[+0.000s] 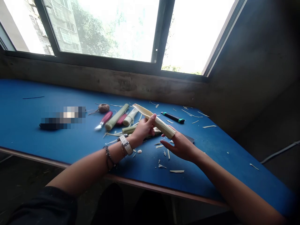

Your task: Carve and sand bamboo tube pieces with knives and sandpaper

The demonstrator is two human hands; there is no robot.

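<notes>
My left hand (145, 126) is closed around the middle of a pale, peeled plant stalk (165, 127), thumb on top. The stalk tilts over the table, and its far end is cut to a hollow, pointed tip. At its near end is my right hand (180, 145), with the thumb stretched out and apart; the other fingers are partly hidden behind the stalk. Beneath the hands lie more green stalk pieces (128, 129) and a dark flat object (188, 138), mostly covered. Pale shavings (177, 171) are scattered around.
On the blue table (93, 159) lie a red-handled knife (106, 118), a long green stalk (117, 117), a whitish stalk (130, 116), a twine ball (103, 108) and a black-green utility knife (172, 117). A pixelated object (63, 118) lies left. Behind is a window.
</notes>
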